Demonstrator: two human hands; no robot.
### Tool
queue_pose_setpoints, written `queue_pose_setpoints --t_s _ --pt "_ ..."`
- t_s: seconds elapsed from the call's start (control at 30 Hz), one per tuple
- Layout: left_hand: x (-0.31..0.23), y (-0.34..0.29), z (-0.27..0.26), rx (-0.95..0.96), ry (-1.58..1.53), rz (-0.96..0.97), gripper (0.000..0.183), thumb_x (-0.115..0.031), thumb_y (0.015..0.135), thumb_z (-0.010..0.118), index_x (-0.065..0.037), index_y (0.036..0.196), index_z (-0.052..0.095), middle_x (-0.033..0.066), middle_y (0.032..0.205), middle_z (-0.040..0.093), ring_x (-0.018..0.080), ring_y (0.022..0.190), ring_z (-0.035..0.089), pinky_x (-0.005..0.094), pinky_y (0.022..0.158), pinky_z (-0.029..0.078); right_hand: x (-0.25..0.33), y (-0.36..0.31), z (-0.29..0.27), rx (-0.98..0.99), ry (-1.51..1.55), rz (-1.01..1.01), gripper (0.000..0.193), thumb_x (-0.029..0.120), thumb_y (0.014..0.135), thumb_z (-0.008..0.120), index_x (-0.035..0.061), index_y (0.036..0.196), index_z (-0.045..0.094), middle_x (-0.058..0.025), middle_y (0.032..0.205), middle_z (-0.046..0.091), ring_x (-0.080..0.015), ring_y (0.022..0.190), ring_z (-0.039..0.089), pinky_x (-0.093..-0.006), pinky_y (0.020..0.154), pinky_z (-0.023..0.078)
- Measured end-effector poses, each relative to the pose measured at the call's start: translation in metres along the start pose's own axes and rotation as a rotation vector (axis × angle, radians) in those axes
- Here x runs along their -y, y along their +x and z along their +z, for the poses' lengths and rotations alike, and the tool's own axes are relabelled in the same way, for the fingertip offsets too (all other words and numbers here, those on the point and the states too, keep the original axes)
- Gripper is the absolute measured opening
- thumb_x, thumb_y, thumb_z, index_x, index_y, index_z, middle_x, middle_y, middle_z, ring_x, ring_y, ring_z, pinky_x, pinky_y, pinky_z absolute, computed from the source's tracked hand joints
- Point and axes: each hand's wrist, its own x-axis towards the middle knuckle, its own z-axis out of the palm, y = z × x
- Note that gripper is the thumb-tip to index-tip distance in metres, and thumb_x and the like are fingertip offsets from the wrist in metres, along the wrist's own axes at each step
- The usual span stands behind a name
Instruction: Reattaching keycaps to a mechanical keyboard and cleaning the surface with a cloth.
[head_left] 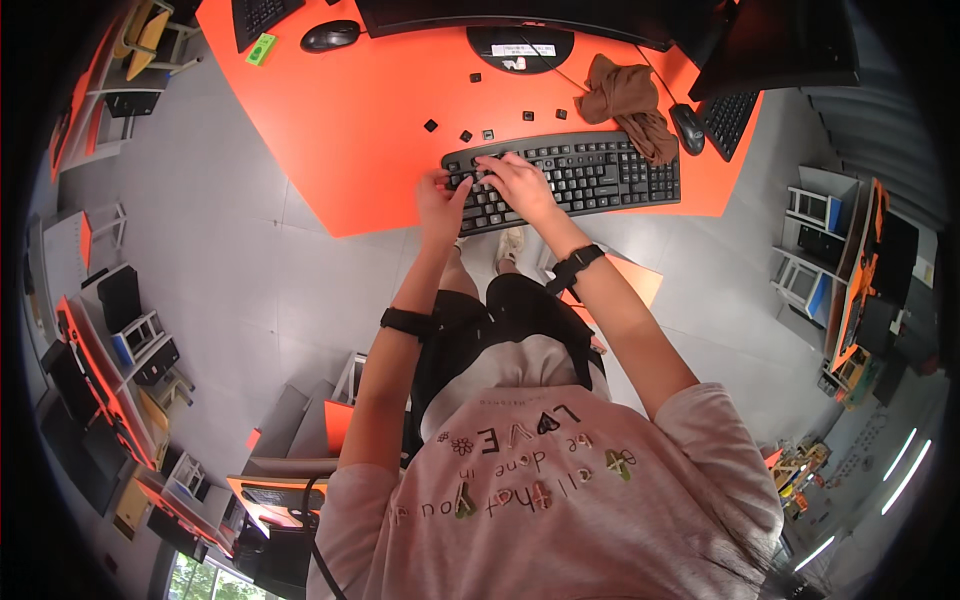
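lettering (540,470) on shirt (640,530), logo (535,24) on monitor (600,22)

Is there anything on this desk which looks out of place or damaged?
Yes: small loose black keycaps lie scattered on the orange desk, beyond the keyboard, instead of sitting on it. Also, a crumpled brown cloth overlaps the keyboard's far edge.

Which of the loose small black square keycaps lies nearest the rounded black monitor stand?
The uppermost small black square keycap; the others lie closer to the long black plastic keyboard.
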Motion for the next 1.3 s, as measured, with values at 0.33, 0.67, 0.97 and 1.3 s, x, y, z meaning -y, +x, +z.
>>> queue_pose_setpoints --t_s 0.33,0.67,0.97,1.3 --pt "0.017 0.013 0.014 -0.003 0.177 0.023 0.049 -0.022 0.068 0.08 0.0 0.093 0.045 0.0104 0.087 0.044 0.0205 0.077 0.045 0.0307 0.065 0.043 -0.006 -0.002 -0.006 0.098 -0.045 0.006 0.028 0.016 0.079 0.064 0.0104 0.106 0.061 -0.0069 0.079 0.057 -0.0252 0.071 0.059 -0.0343 0.063 0.051" --pt "0.015 0.016 0.014 -0.007 0.2 0.052 0.051 -0.023 0.065 0.082 0.0 0.09 0.044 0.0096 0.085 0.043 0.0227 0.077 0.043 0.0332 0.067 0.041 -0.005 -0.005 -0.002 0.018 -0.077 -0.019 0.024 0.018 0.078 0.065 0.0126 0.102 0.061 -0.0048 0.075 0.052 -0.0229 0.068 0.059 -0.0335 0.058 0.052" --pt "0.022 0.02 0.009 -0.025 0.221 0.052 0.049 -0.024 0.066 0.082 0.0 0.091 0.045 0.0086 0.085 0.044 0.0206 0.076 0.044 0.0314 0.067 0.041 0.007 -0.007 0.005 -0.158 -0.097 -0.027 0.023 0.017 0.078 0.066 0.0105 0.1 0.062 -0.0011 0.072 0.057 -0.0168 0.065 0.058 -0.0289 0.055 0.052" --pt "0.038 0.017 0.007 -0.022 -0.051 -0.037 0.012 -0.007 0.087 0.059 -0.003 0.094 0.049 0.0019 0.078 0.049 0.0105 0.069 0.045 0.0248 0.063 0.041 -0.008 -0.006 0.003 -0.084 -0.077 -0.024 0.024 0.022 0.077 0.068 0.0137 0.099 0.064 -0.0007 0.069 0.055 -0.0169 0.064 0.059 -0.0294 0.055 0.052"
